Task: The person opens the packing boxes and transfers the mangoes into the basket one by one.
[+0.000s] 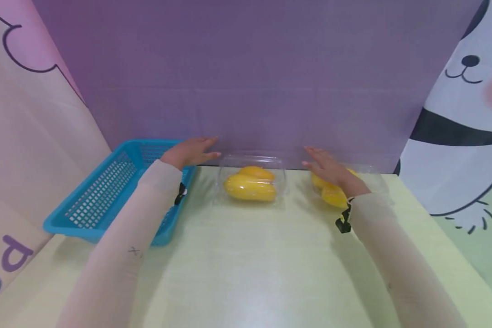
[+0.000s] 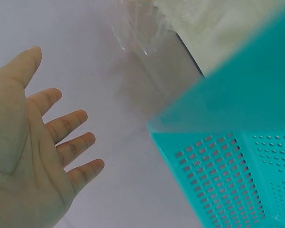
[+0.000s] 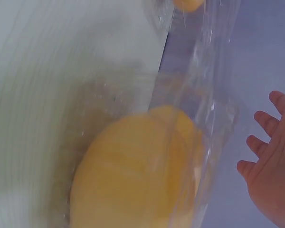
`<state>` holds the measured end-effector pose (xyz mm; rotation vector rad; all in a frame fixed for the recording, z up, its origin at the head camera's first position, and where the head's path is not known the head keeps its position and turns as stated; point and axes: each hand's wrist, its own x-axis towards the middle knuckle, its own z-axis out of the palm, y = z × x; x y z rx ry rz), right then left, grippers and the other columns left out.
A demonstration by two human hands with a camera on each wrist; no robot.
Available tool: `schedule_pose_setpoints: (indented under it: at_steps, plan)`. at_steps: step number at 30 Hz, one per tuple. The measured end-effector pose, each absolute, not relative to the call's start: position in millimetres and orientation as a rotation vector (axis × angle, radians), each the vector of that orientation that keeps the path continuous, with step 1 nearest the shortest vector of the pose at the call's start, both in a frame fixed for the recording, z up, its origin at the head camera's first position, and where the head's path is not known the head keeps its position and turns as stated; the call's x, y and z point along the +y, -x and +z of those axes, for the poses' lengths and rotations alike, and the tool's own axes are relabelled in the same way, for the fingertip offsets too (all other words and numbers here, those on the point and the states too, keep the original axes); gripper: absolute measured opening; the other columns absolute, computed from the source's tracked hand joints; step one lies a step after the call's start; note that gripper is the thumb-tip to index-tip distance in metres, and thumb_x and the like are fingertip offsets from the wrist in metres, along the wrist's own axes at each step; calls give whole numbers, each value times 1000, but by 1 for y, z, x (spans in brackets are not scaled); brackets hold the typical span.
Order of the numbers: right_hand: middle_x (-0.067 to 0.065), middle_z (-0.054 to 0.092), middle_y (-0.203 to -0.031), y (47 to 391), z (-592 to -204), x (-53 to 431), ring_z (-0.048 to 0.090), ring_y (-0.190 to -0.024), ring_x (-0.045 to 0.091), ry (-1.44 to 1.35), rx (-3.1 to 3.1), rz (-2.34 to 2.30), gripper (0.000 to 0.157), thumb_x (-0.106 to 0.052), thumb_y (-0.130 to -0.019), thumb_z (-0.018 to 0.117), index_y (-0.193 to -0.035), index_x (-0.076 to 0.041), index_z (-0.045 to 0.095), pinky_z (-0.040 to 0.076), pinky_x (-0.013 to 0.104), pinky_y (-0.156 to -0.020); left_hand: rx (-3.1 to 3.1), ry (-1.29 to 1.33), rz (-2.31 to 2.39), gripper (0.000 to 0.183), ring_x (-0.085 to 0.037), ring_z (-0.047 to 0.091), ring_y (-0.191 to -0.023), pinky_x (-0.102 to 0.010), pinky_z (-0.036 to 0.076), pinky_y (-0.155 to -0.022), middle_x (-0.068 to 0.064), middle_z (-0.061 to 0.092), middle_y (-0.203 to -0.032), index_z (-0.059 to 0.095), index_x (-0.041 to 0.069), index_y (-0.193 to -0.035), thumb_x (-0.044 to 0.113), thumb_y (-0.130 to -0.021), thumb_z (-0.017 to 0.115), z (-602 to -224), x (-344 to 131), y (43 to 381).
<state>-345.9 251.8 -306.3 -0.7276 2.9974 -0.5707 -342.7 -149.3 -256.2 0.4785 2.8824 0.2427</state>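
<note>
Two yellow mangoes lie in a clear plastic box at the back middle of the table. A second clear box with yellow mangoes stands to the right, partly hidden in the head view by my right hand. That hand hovers over the box, fingers straight and spread, holding nothing. My left hand is stretched out above the right back corner of a blue plastic basket. In the left wrist view its palm and spread fingers hold nothing.
The pale wooden table ends at a purple cloth backdrop. The basket stands along the left side, near a printed curtain. On the right hangs a curtain with a panda print.
</note>
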Motion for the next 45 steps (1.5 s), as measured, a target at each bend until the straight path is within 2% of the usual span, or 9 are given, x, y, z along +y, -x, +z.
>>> schedule_pose_setpoints:
  at_steps: [10, 15, 19, 26, 35, 39, 42, 45]
  plan:
    - [21, 6, -158, 345, -309, 238, 2, -144, 42, 751, 2947, -626, 70, -49, -100, 31, -153, -11, 8, 2, 61, -116, 2849, -530, 214, 68, -34, 10, -146, -55, 17, -117, -7, 10, -160, 5, 26, -153, 51, -98, 36, -260, -127, 347]
    - [18, 3, -159, 341, -313, 224, 1, -145, 39, 773, 2901, -704, 70, -47, -100, 35, -153, -13, 6, 3, 61, -116, 2819, -566, 251, 70, -30, 14, -146, -49, 17, -119, -8, 12, -160, 8, 19, -153, 44, -98, 42, -265, -120, 347]
    - [16, 1, -159, 336, -319, 212, -1, -146, 37, 796, 2863, -741, 70, -46, -100, 36, -153, -14, 4, 3, 60, -117, 2769, -531, 302, 72, -29, 13, -146, -48, 16, -120, -7, 10, -160, 7, 17, -153, 41, -98, 46, -270, -115, 345]
    - [16, 4, -159, 325, -327, 193, 3, -145, 39, 819, 2889, -742, 72, -42, -99, 41, -153, -9, 6, 7, 58, -117, 2750, -542, 235, 72, -29, 13, -146, -47, 16, -120, -7, 8, -160, 5, 18, -153, 43, -98, 43, -272, -111, 341]
    - [18, 0, -159, 317, -345, 179, 3, -145, 38, 745, 2918, -794, 88, -45, -93, 53, -152, -7, 1, 9, 57, -118, 2728, -553, 276, 71, -31, 12, -146, -48, 14, -120, -9, 10, -160, 6, 17, -153, 39, -98, 45, -278, -114, 335]
    - [19, -2, -158, 311, -350, 177, 5, -145, 38, 671, 2887, -851, 100, -49, -87, 60, -152, -12, -6, 11, 56, -117, 2723, -541, 275, 70, -30, 12, -146, -47, 14, -120, -8, 10, -160, 7, 19, -153, 40, -98, 44, -282, -114, 332]
    - [20, -3, -158, 308, -354, 176, 5, -145, 38, 643, 2846, -918, 107, -47, -84, 66, -152, -14, -10, 11, 55, -118, 2729, -546, 275, 69, -29, 11, -146, -46, 14, -120, -8, 11, -160, 9, 18, -153, 38, -98, 46, -284, -114, 330]
    - [22, -2, -157, 307, -359, 175, 4, -145, 39, 645, 2800, -1035, 110, -37, -83, 71, -151, -9, -10, 9, 53, -119, 2730, -581, 257, 67, -29, 12, -146, -45, 13, -121, -10, 13, -159, 13, 13, -153, 33, -98, 47, -284, -110, 327]
